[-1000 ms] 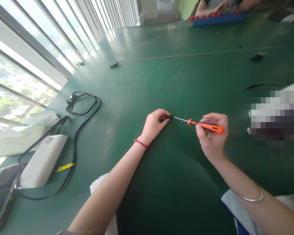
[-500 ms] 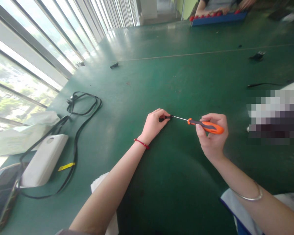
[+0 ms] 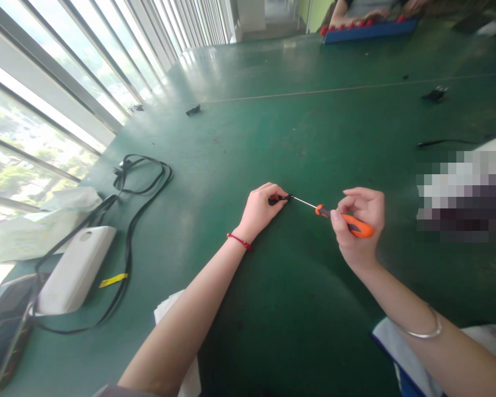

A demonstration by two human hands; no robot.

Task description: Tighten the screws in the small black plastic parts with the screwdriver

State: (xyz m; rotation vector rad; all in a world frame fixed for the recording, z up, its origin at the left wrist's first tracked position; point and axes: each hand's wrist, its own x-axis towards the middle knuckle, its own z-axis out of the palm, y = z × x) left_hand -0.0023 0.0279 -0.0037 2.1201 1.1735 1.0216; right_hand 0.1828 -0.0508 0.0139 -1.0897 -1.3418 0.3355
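Pinched between the thumb and fingers of my left hand (image 3: 263, 205) is a small black part (image 3: 285, 197), mostly covered by the fingers, so its kind does not show. The shaft tip of an orange and dark grey screwdriver (image 3: 356, 225) meets the right end of this part. My right hand (image 3: 361, 229) holds the screwdriver's handle between thumb and fingers, with the index finger raised above it. The shaft slopes slightly down from the part toward my right hand.
On the green table (image 3: 248, 138), a black cable (image 3: 129, 242) with a yellow tag loops beside a white power bank (image 3: 76, 270) and a phone (image 3: 8, 331). Small black pieces (image 3: 193, 110) lie farther back. Across the table, a person's hands are at a blue tray (image 3: 370, 33).
The screwdriver's handle has tilted lower and turned in my right hand, whose fingers have opened up off it a little. My left hand and the black part stay in place.
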